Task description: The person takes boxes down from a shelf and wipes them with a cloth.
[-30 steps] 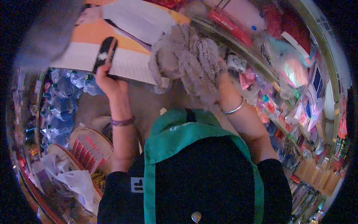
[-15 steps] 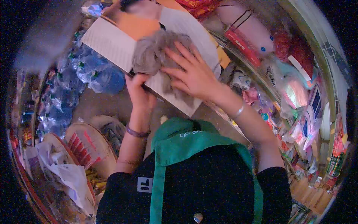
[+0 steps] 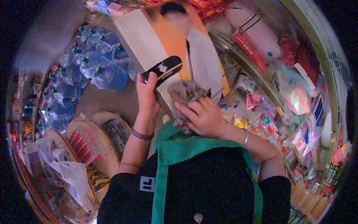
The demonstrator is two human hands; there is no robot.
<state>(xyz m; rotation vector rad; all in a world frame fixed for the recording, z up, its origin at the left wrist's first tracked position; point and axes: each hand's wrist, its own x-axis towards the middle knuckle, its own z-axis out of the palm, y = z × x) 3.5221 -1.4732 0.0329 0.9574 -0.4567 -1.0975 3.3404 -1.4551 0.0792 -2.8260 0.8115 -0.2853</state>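
A large box with a person's picture on an orange front and a pale printed side is tilted in front of me. My left hand grips its lower left edge, thumb on the front by a black label. A crumpled grey cloth lies against the box's lower front. My right hand is closed on the cloth, its fingers bent over it near the bottom edge. Part of the cloth hangs below the fingers, above my green apron.
Large clear water bottles with green caps stand at the left. Oval wooden boards, partly wrapped in plastic, lean at lower left. Shelves of packaged goods curve along the right, with a red box near the back.
My right hand has slid the grey cloth down across the box front toward me, and its fingers have drawn together. The box has turned more upright, uncovering the picture and black label.
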